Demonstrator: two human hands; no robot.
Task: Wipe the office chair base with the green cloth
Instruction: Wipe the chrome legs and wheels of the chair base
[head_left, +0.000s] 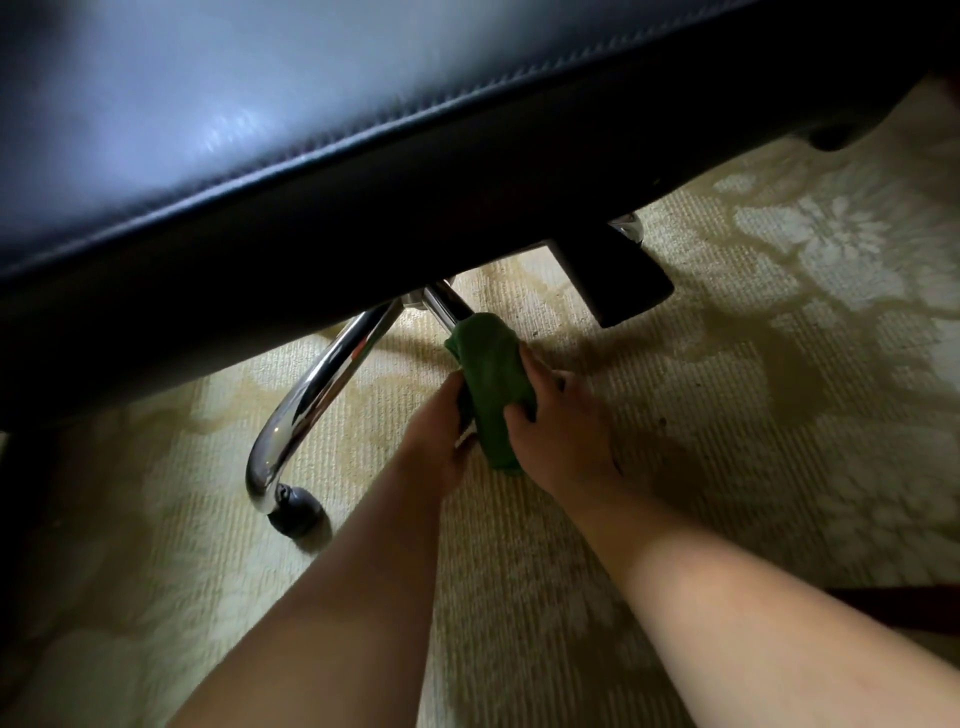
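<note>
Green cloth (491, 379) wrapped over a leg of the chair base (311, 395)
It is gripped on either side by the left hand (441, 434) and right hand (563, 431), fingers curled

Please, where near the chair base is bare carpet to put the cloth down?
Open carpet lies right of the right hand, this side of the black lever. A narrower strip lies between the chrome leg and the left hand. Crowded under the seat, where both hands hold the green cloth.
</note>
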